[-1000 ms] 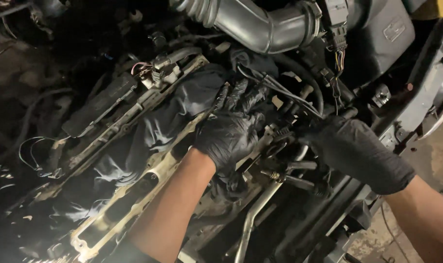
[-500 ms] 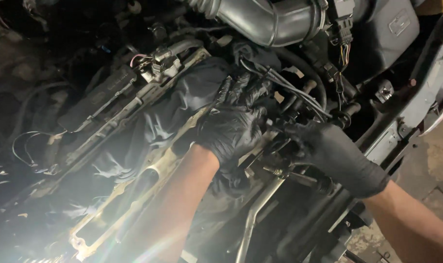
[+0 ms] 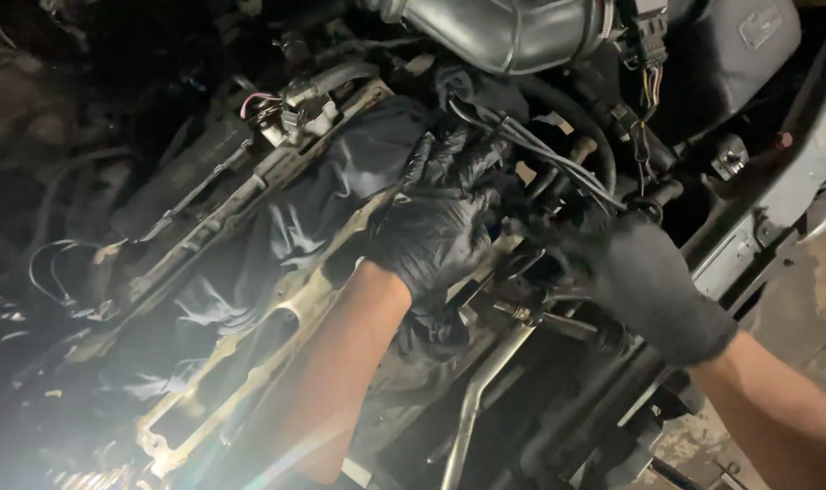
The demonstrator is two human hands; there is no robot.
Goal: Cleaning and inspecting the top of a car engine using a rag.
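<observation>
Setting: an opened engine bay seen from above, lit hard from the lower left, dark elsewhere.
Left hand: the left hand, in a black glove, reaches in from the lower middle with a bare forearm. It lies palm down over the engine's right end, fingers spread forward into the wiring. Whether they close on anything cannot be told; the tips are lost in shadow.
Right hand: the right hand, also black-gloved, comes in from the lower right. Its fingers point left and disappear among the parts just beside the left hand. Grip cannot be told.
Hands together: the two hands meet at the same spot, close enough to appear touching.
Work spot: a cluster of black cables and small fittings at the right end of the engine, directly under and between both hands.
Cloth: a dark cloth is draped over the open engine top, running diagonally from the left hand down to the left.
Engine frame: a pale, oil-stained metal frame with long openings lies along the cloth's near edge.
Intake hose: a thick grey hose with a clamp crosses the top, above the hands.
Metal pipe: a thin bent metal pipe runs down from below the hands.
Connector: a small plug with coloured wires sits at upper left of the cloth.
</observation>
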